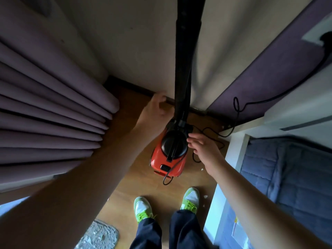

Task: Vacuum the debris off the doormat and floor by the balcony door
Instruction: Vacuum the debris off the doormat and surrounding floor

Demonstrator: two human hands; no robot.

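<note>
The red vacuum [168,155] sits on the wood floor [188,180] near the wall. Both hands hold nothing: the left hand [156,110] is loosely curled by the black hose [186,60], and the right hand [203,146] reaches beside the vacuum. The grey doormat [99,234] lies behind the green shoes [143,209]

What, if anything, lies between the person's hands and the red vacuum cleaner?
Nothing visible. The left hand and right hand flank the red vacuum cleaner, with only its black power cord running under the right hand.
</note>
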